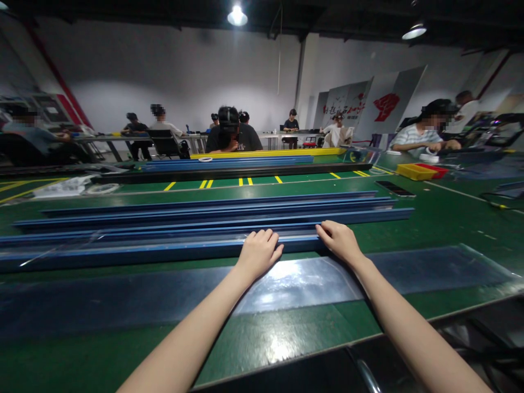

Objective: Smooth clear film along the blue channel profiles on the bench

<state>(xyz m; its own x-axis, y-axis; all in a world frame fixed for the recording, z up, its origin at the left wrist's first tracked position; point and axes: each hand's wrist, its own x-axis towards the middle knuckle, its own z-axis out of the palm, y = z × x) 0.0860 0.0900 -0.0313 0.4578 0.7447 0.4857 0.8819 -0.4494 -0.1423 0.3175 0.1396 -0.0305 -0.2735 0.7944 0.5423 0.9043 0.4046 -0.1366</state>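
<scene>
A long blue U-shaped profile (pixel 164 252) lies crosswise on the green table, nearest of several alike. My left hand (pixel 258 252) rests on its front wall, fingers curled over the top edge and thumb pointing right. At the right end of this profile, my right hand (pixel 339 240) bends its fingers around the edge; the fingertips are partly hidden. A strip of clear film (pixel 164 295) lies flat in front of the profile, under both forearms. Inside the profile's left part, some crumpled clear plastic (pixel 69 248) catches the light.
Behind stand more blue profiles (pixel 229 207), a black bar (pixel 245 172) and a yellow bar (pixel 286 152). A phone (pixel 395 189), a yellow bin (pixel 415 172) and a red bin (pixel 438 172) sit at the right. Several people work at tables farther back.
</scene>
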